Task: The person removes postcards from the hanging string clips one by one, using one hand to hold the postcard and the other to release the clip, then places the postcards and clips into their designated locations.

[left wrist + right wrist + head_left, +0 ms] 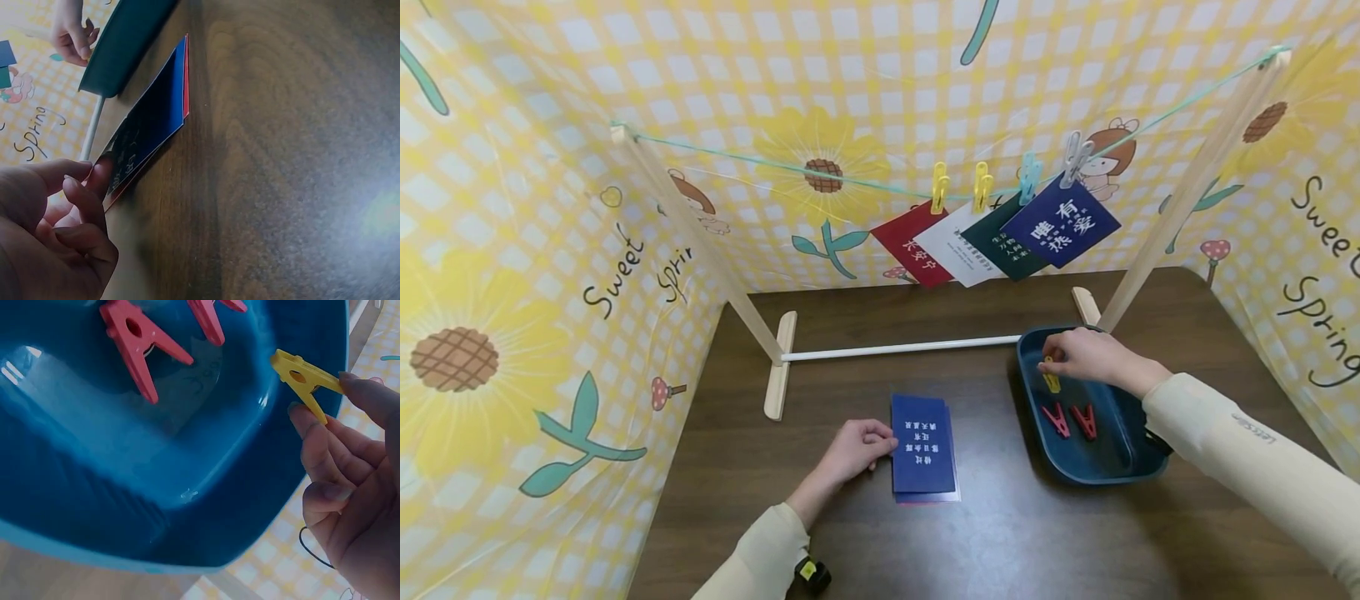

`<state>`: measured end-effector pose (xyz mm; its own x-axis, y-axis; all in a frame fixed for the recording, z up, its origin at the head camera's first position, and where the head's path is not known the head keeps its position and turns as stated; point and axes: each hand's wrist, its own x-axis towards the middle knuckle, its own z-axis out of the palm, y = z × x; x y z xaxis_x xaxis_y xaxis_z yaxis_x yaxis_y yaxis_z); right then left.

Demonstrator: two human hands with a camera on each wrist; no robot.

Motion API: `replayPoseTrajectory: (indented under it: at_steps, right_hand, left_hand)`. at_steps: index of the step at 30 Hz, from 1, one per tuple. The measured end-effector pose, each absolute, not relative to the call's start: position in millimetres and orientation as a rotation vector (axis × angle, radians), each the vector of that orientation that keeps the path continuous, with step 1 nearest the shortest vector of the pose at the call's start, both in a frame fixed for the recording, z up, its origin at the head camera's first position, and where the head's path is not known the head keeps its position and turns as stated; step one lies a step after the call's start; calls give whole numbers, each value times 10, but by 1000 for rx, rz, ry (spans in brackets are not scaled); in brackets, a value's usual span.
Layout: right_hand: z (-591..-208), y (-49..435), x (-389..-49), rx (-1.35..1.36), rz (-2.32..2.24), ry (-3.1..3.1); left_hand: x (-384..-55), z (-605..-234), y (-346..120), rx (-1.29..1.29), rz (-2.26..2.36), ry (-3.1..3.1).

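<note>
My right hand (1086, 360) pinches a yellow clothespin (304, 379) by its two handles between thumb and finger, inside the blue basin (1043, 460). Two red clothespins (137, 342) lie on the basin's floor close by. At the middle of the table, my left hand (856, 448) holds the left edge of a dark blue card (922, 479) with white writing between thumb and index finger. That card tops a small stack, and edges of other cards, one of them red (187, 81), show beneath it.
A green string (722, 152) runs between two wooden posts (1191, 200), joined low down by a white rod (902, 347). Clipped to it hang a red card (910, 246), a white card (951, 250), a green card (1011, 246) and a blue card (1093, 218). Patterned cloth surrounds the table.
</note>
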<state>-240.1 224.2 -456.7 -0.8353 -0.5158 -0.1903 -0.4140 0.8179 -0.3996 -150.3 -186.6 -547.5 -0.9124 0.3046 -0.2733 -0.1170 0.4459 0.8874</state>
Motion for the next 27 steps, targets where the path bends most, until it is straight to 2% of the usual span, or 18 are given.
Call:
replayPoseTrajectory:
  at_steps: [27]
  right_hand:
    - [-4791, 2132, -2447, -452, -528, 2702]
  left_hand:
    - [-1409, -5408, -1842, 229, 1254, 2436]
